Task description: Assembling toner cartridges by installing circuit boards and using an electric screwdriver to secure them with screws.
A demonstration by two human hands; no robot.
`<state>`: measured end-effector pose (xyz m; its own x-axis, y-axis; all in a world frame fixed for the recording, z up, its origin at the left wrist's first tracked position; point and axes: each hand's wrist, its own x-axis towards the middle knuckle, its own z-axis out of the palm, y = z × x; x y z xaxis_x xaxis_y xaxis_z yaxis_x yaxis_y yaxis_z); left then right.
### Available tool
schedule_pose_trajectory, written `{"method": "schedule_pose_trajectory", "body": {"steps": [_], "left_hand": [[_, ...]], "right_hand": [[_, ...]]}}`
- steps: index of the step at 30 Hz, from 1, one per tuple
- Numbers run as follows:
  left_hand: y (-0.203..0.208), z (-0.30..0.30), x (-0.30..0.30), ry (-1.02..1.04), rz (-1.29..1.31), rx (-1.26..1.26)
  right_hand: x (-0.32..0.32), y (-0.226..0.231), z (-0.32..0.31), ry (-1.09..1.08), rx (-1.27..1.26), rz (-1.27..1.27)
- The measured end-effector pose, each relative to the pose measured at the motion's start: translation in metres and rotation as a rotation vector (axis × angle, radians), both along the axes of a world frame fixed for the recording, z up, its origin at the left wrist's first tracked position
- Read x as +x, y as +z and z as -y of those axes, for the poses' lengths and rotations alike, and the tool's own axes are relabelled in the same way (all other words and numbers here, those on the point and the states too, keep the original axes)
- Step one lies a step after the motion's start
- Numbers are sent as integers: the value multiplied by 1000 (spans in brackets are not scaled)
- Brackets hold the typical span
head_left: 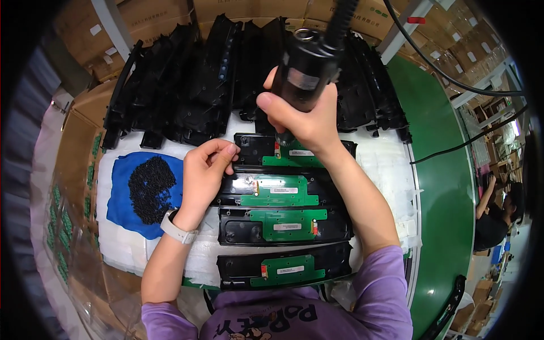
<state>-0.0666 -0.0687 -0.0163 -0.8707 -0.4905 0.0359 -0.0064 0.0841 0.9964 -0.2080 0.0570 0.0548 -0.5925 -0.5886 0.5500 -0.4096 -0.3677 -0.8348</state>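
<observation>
My right hand [310, 116] is wrapped round a black electric screwdriver [303, 71], held upright with its lower end over the farthest black plastic panel [252, 152]. The tip is partly hidden by my hand. A green circuit board [303, 161] lies in that panel. My left hand [207, 170] is closed in a pinch at the panel's left end; whatever lies between thumb and forefinger is too small to make out. More black panels with green boards follow toward me, such as the one just nearer [232, 190] and the nearest one [238, 271].
Left of my left hand, a pile of small black screws [150, 190] rests on a blue cloth [122, 187]. Black plastic housings [192, 96] stand crowded along the back. A cardboard box [85, 141] holds green boards at left. Far right, another person [493, 221] sits.
</observation>
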Motion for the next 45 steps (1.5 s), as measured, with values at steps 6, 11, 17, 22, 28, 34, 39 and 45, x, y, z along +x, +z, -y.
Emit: {"method": "schedule_pose_trajectory", "body": {"steps": [6,11,17,22,28,34,39,45], "left_hand": [[16,-17,8,-129,-51,109],[24,-25,12,-248,-38,218],[22,-24,12,-226,12,208],[19,-24,12,-200,23,217],[20,-24,14,-217,9,268],[17,-27,15,-224,-4,361],[23,-33,13,-194,7,337],[17,-22,7,21,-151,468]], "right_hand": [[-7,22,-26,288,-404,340],[1,31,-35,374,-544,512],[7,25,-32,327,-490,454],[9,24,-33,327,-493,484],[11,21,-32,364,-459,476],[17,27,-27,223,-465,587],[2,25,-28,233,-544,695],[-20,12,-34,-11,6,142]]}}
